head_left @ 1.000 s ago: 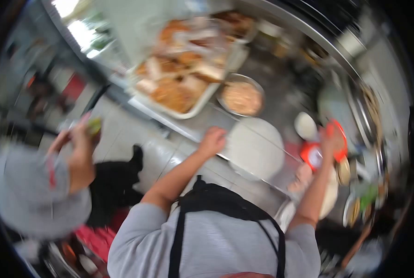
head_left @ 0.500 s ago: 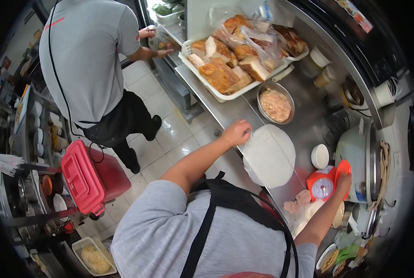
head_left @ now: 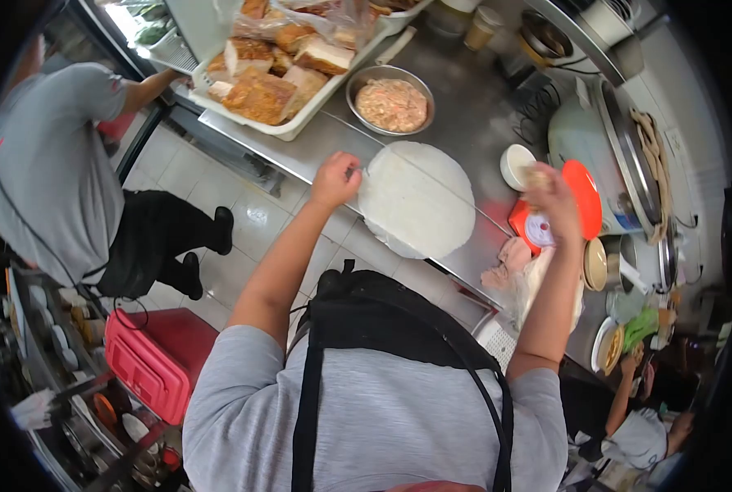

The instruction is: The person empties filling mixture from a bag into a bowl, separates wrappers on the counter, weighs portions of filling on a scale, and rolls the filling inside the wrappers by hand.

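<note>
A stack of thin, round white sheets [head_left: 419,201] lies on the steel counter [head_left: 300,156], a little over its front edge. At its left edge is my left hand [head_left: 335,180], fingers curled together; a dark spot shows between thumb and fingers, too small to name. My right hand [head_left: 558,201], slightly blurred, is raised over the red dial scale [head_left: 536,227], with its fingers closed on a small pale lump [head_left: 536,176]. The scale's orange pan [head_left: 583,197] shows to the right of that hand. Beyond the sheets sits a metal bowl [head_left: 353,107] of pinkish shredded filling [head_left: 392,104].
A white tray [head_left: 288,131] of roasted meat chunks stands at the back left. A white cup [head_left: 517,166] is by the scale, with pale pink meat [head_left: 509,261] in front. One co-worker [head_left: 46,156] stands at left by a fridge, another person [head_left: 636,435] at lower right.
My right hand has lifted off the orange pan with a pale lump in its fingers. The view has shifted, so the counter's things sit further left. The co-worker at left has turned.
</note>
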Demonstrator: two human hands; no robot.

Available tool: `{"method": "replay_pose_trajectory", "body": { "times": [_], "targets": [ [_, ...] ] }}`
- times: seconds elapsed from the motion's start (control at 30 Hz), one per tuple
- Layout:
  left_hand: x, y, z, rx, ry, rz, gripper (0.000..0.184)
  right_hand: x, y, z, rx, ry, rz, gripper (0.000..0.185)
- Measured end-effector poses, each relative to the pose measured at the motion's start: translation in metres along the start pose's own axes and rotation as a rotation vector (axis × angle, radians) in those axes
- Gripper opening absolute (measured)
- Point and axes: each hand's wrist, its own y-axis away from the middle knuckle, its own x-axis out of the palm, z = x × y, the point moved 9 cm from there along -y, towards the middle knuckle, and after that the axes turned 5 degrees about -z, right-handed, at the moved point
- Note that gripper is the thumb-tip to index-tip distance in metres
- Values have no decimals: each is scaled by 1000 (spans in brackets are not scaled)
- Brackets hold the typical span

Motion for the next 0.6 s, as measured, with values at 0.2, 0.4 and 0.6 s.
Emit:
{"method": "replay_pose_trajectory", "body": {
  "times": [0.2, 0.4, 0.6],
  "targets": [
    [13, -4, -21, 69, -18, 15, 22, 152, -10, -87, 199, -67, 236, 52],
    [57, 17, -93, 319, 16, 286, 44, 177, -24, -104, -229, 300, -28, 27],
    [99, 28, -79, 358, 66, 465, 50, 178, -1, -97, -378, 602, -145, 30]
  ]
}}
